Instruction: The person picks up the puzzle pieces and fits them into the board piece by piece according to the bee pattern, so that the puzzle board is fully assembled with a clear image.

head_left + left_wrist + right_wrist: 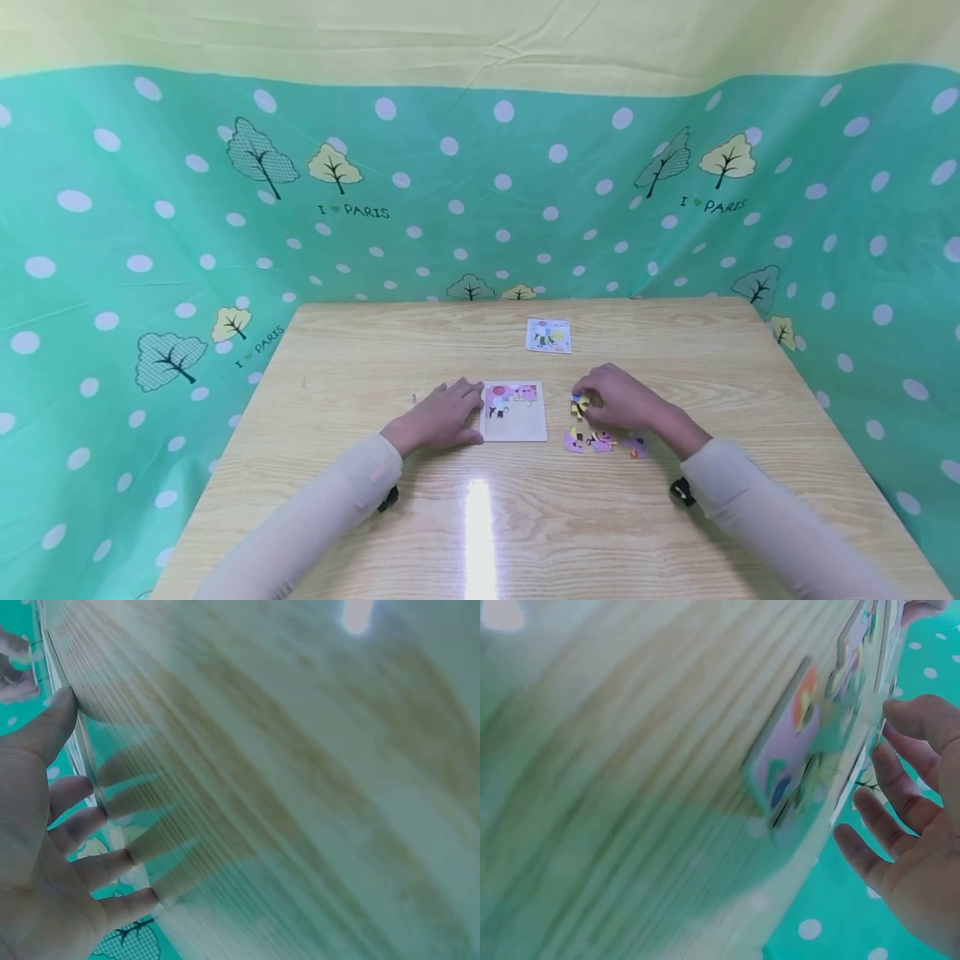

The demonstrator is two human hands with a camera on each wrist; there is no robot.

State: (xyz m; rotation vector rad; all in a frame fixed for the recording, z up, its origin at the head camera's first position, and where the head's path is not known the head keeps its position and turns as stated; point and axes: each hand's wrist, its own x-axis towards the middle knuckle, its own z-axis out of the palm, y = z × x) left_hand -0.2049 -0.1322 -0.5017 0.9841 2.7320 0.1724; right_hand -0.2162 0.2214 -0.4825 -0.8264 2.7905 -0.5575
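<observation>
A square puzzle tray (513,429) lies on the table, with several pink and white pieces fitted along its top and left. My left hand (444,417) rests at the tray's left edge, fingers spread and thumb near the lower corner; in the left wrist view this hand (67,847) touches the edge with its fingertips. My right hand (622,398) is right of the tray, thumb and forefinger at a yellow, black and blue puzzle piece (579,406). The right wrist view shows the right hand (922,802) with thumb and forefinger close together, other fingers loosely bent.
Loose pieces lie just below the right hand: a pink and yellow piece (573,440), a pink piece (601,442) and a purple piece (636,447). A picture card (548,337) lies farther back. A polka-dot cloth (450,183) hangs behind the wooden table (360,350).
</observation>
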